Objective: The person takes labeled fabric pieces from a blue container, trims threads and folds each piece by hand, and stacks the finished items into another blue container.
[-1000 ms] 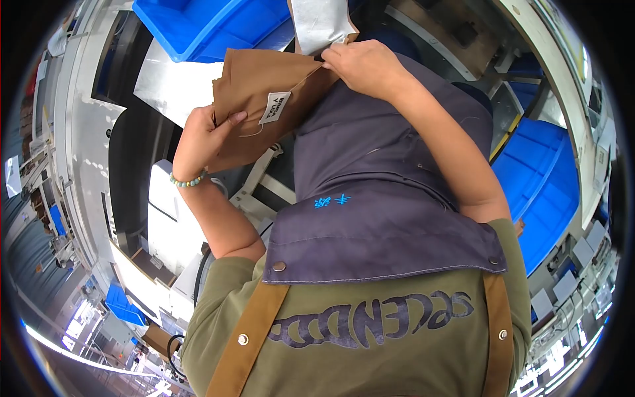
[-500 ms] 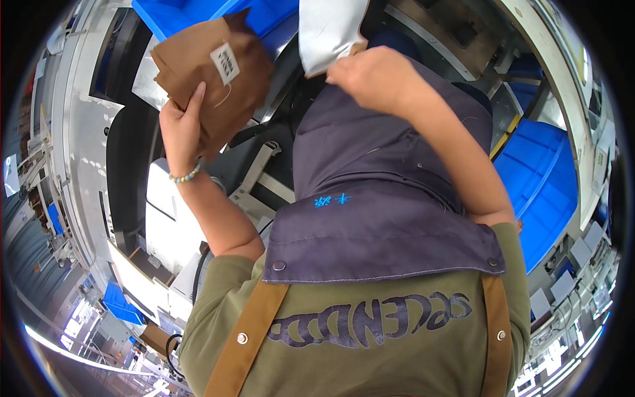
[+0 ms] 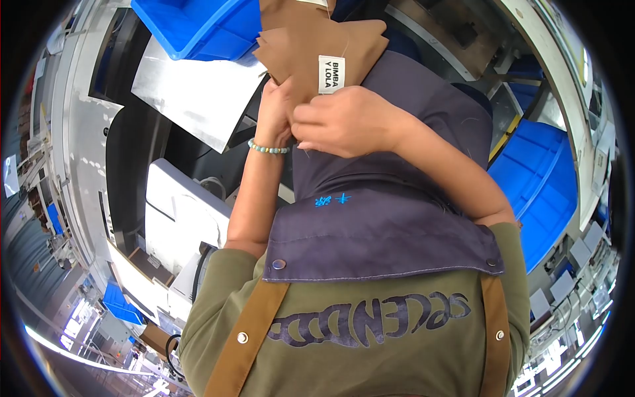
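Note:
Brown cloth-like pieces, layered with jagged edges, stand above my lap. A white label reading "BIMBA Y LOLA" is on the front one, and part of a second white label shows at the top edge of the view. My left hand, with a beaded bracelet at the wrist, is closed on the lower left edge of the pieces. Just below the label, my right hand has its fingers curled at their lower edge, close beside my left; its fingertips are partly hidden.
A blue bin stands at the upper left, over a pale sheet. Another blue bin is at my right. A white machine-like body lies left of my lap, which a dark apron covers.
My left hand has brought the brown pieces rightward to the middle. My right hand has moved down beside it; the white piece it held is out of sight. More of the pale sheet shows.

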A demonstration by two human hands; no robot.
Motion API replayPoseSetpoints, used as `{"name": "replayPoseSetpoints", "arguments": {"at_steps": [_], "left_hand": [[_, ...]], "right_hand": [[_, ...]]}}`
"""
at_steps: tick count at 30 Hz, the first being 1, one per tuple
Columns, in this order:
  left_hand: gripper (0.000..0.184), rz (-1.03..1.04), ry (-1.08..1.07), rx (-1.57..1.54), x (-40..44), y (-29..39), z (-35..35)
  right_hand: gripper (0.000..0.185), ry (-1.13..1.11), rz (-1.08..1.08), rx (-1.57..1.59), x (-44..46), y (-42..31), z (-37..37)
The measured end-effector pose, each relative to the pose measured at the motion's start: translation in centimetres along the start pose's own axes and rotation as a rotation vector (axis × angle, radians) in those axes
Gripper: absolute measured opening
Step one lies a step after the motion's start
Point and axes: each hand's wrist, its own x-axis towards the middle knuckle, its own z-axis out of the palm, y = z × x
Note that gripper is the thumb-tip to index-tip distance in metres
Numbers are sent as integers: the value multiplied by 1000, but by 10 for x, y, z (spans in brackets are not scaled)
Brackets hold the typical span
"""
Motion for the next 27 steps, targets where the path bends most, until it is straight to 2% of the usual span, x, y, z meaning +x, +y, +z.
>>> {"name": "replayPoseSetpoints", "arguments": {"at_steps": [1, 4, 5, 6, 8, 9, 10, 12, 14, 17, 18, 20, 21, 22, 24, 26, 27], "left_hand": [[27, -14, -43, 72, 5, -3, -15], [29, 13, -140, -133, 7, -2, -37], [36, 54, -84, 16, 1, 4, -36], [39, 47, -43, -57, -5, 13, -27], [46, 36, 37, -201, -16, 33, -11], [49, -32, -94, -263, -20, 39, -13], [48, 13, -72, -87, -21, 40, -10], [46, 107, -22, 263, -23, 39, -5], [36, 207, 55, 375, -13, 27, -16], [26, 365, 128, 507, -13, 25, -18], [26, 359, 52, 577, -16, 33, -21], [25, 342, -100, 716, -25, 55, -32], [24, 318, -167, 811, -30, 65, -36], [23, 267, -202, 879, -34, 75, -35], [23, 157, -269, 1016, -41, 89, -34], [21, 172, -288, 1085, -42, 92, -35], [21, 179, -281, 1101, -44, 93, -34]], "right_hand": [[19, 81, 101, 88, -4, 0, -1], [34, 225, 351, 275, -11, 3, 14], [36, 239, 395, 278, -10, 2, 20], [37, 254, 440, 279, -10, 2, 24], [40, 219, 354, 228, -9, 3, 29], [40, 188, 334, 224, -8, 3, 29], [41, 155, 315, 220, -8, 3, 29], [34, 69, 413, 397, -7, 3, 22], [33, 56, 466, 592, -6, 8, 18], [29, 324, 530, 715, -13, 32, 12], [30, 429, 557, 733, -16, 42, 9], [36, 461, 757, 971, -29, 61, -12], [40, 502, 769, 894, -30, 67, -16], [47, 490, 763, 844, -29, 70, -19], [45, 530, 680, 964, -18, 70, -18], [43, 476, 623, 1041, -3, 60, -10], [40, 404, 570, 980, -1, 59, 1]]}}
